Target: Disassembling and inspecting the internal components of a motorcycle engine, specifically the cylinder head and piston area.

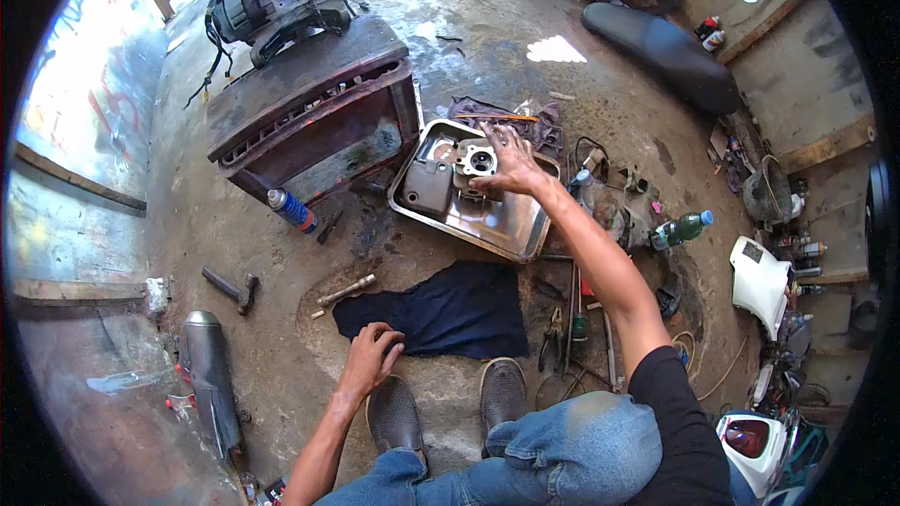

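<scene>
Ahead of me, my right hand (511,161) reaches over a metal tray (511,245) and grips a grey metal engine part (466,169) with a round bore in its face. A boxy brownish metal cover (427,189) lies beside that part in the tray. My left hand (373,353) hovers or rests at the near left edge of a dark blue cloth (459,309); its fingers are loosely bent and apart, with nothing visible in them. A metal rod (347,290) lies at the cloth's far left edge.
An engine (281,0) sits on a wooden cabinet (309,103) at far left. A spray can (292,211), a hammer (234,289) and an exhaust muffler (208,379) lie left. Pliers (551,339), a screwdriver (578,323) and a green bottle (680,230) lie right. A black seat (661,56) lies farther back.
</scene>
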### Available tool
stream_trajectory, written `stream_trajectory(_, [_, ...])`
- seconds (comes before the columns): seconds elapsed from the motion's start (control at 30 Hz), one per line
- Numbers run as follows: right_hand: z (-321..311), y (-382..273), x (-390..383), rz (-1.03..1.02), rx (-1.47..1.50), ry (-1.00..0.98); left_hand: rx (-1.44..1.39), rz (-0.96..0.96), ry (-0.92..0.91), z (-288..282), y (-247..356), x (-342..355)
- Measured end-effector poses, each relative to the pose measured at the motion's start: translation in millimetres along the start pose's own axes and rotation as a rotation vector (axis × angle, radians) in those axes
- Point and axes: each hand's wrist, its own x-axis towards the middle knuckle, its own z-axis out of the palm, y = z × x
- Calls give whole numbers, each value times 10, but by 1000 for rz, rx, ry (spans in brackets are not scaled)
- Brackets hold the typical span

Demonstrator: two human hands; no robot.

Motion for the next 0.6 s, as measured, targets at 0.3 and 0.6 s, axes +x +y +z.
stream_trajectory(0.3, [-171,-34,369,-26,-110,-330,-263,-516,55,-250,27,-361])
stream_trajectory(0.6, [-295,-7,178,-98,-42,-26,-199,-156,175,-255,-115,-319])
